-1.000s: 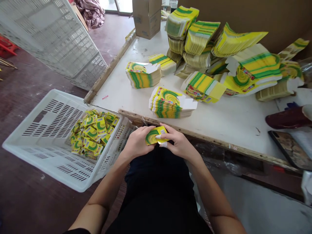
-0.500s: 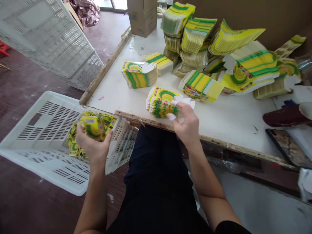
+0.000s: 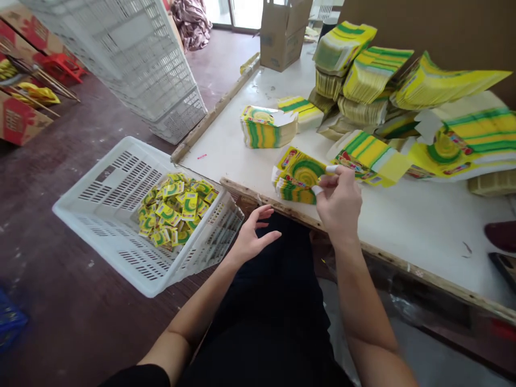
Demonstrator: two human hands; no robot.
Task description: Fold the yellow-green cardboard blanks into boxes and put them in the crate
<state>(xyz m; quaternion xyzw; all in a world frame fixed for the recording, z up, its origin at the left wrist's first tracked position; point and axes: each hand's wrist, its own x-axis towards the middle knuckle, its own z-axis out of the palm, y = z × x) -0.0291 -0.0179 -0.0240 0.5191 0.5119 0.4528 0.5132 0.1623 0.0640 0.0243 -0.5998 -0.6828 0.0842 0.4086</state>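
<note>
My right hand point(image 3: 341, 207), with white covers on its thumb and a fingertip, pinches the edge of a yellow-green flat carton point(image 3: 307, 171) on top of a small fanned stack near the table's front edge. Nothing is in my left hand point(image 3: 256, 236), whose fingers are apart; it hovers between the crate and the table edge. The white plastic crate point(image 3: 139, 269) to the left holds a heap of small filled yellow-green boxes point(image 3: 173, 207). Just behind my right hand lies another bundle of flat cartons point(image 3: 366, 156).
Tall piles of flat cartons point(image 3: 374, 72) fill the back right of the white table point(image 3: 419, 226). A cardboard box point(image 3: 284, 37) stands at the far edge. Stacked white crates point(image 3: 133, 64) lean beyond the table's wooden rim point(image 3: 217, 107). Red stools point(image 3: 62, 67) are on the floor.
My left hand let go of a yellow-green box over the crate and moved right toward the table, opening. My right hand stays at the carton stack, now pinching the top carton. The view swung left.
</note>
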